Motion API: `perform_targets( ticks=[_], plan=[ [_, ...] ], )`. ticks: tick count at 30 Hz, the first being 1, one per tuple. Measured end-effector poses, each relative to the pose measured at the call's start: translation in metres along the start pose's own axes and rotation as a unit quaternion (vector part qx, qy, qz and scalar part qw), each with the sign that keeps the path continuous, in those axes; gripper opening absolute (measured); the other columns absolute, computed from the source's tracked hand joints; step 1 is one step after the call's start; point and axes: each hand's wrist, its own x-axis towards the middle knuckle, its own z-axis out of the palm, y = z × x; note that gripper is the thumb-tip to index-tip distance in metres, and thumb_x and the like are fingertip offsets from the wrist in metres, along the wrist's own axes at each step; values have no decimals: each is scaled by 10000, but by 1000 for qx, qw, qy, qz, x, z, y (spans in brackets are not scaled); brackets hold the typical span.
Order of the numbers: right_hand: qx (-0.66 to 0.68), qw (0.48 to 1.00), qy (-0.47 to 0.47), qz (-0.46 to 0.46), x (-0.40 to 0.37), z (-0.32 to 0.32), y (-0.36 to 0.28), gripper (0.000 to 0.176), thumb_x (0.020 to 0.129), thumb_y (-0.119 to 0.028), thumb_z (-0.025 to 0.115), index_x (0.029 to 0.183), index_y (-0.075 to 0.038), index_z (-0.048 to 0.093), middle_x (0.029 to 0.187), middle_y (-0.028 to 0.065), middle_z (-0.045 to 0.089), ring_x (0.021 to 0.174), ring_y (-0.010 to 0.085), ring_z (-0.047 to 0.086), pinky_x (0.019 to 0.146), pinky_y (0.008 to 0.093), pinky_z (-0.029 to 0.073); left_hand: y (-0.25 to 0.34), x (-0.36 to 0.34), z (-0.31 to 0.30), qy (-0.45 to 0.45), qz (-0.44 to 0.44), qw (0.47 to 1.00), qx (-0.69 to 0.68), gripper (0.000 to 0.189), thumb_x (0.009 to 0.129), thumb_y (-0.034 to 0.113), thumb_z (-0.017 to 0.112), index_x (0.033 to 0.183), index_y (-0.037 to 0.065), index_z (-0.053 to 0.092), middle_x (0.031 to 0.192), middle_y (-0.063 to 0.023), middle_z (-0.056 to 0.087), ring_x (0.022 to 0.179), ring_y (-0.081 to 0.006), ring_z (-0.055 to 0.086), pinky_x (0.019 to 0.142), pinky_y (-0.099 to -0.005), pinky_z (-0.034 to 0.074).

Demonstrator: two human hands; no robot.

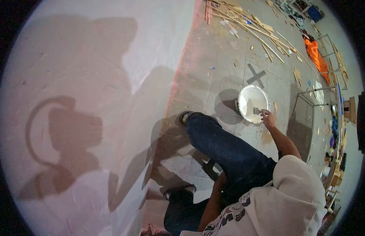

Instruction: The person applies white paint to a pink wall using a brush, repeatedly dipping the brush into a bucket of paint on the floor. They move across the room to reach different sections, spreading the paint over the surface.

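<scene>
My right hand (pixel 268 118) is closed around the handle of a flat paintbrush (pixel 257 111). Its head is inside a white bucket (pixel 240 103), whose inner walls are coated with white paint or a similar mix. My left hand (pixel 219 183) is low between my legs, partly covered by my thigh, so its fingers are hard to make out. Close to it is a dark object (pixel 209 169) that I cannot identify.
A pale wall (pixel 92 78) with large shadows fills the left side. Wooden strips (pixel 265 33) and scraps lie on the floor beyond the bucket, near a dark tape cross (pixel 256 75). Metal frames (pixel 316 91) and orange cloth (pixel 317 57) are at the right.
</scene>
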Motion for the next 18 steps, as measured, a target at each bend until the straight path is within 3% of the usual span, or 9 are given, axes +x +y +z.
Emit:
perform_targets(
  ticks=[3,5,6,10,13,16,17,18],
  plan=[
    [-105,983,21,-151,9,18,40,389,991,-370,626,1192,-51,722,951,80,762,678,154,706,615,314,550,-16,-21,6,-23,-14,1000,13,461,1032,264,527,1381,-37,554,1359,-200,625,1262,-366,569,1080,-427,411],
    [-19,999,-27,-20,-2,24,25,375,999,-354,615,1200,-54,717,966,99,765,705,176,719,649,328,557,-27,-30,11,-29,-16,999,23,457,1033,265,529,1377,-35,557,1354,-198,628,1258,-361,573,1076,-425,415],
    [-12,1000,1,10,-8,31,15,354,1007,-321,610,1206,-45,710,965,113,765,707,168,717,650,314,557,-31,-33,15,-28,-17,999,28,455,1034,266,530,1375,-34,559,1351,-197,630,1255,-359,575,1074,-424,417],
    [20,996,88,-11,-9,46,56,345,1008,-290,611,1190,-14,712,947,127,764,784,158,718,676,295,556,-55,-47,38,-10,-15,998,61,447,1037,269,534,1368,-30,566,1341,-194,637,1246,-351,583,1065,-419,425],
    [178,974,138,32,-20,47,92,281,944,-243,635,1103,-50,762,922,147,763,725,204,726,683,335,574,-75,-56,61,13,-5,996,89,441,1039,271,536,1362,-27,571,1334,-192,642,1239,-344,588,1058,-416,430],
    [240,963,93,77,-49,32,135,291,941,-194,600,1074,13,757,918,163,759,776,194,726,714,330,572,-99,-64,73,42,-9,994,103,435,1041,273,539,1357,-24,576,1326,-190,647,1232,-338,594,1052,-412,436],
    [187,971,81,123,-36,34,173,303,945,-176,590,1093,51,726,930,151,755,816,178,720,740,318,572,-103,-63,67,54,-8,992,110,433,1041,274,540,1355,-23,578,1324,-189,649,1230,-336,596,1050,-411,438],
    [262,953,69,136,-29,26,167,283,957,-170,586,1089,45,715,941,142,754,815,179,717,740,311,569,-113,-64,64,66,-6,991,120,432,1042,274,541,1353,-22,580,1321,-188,651,1227,-333,598,1048,-410,440]
  ],
)
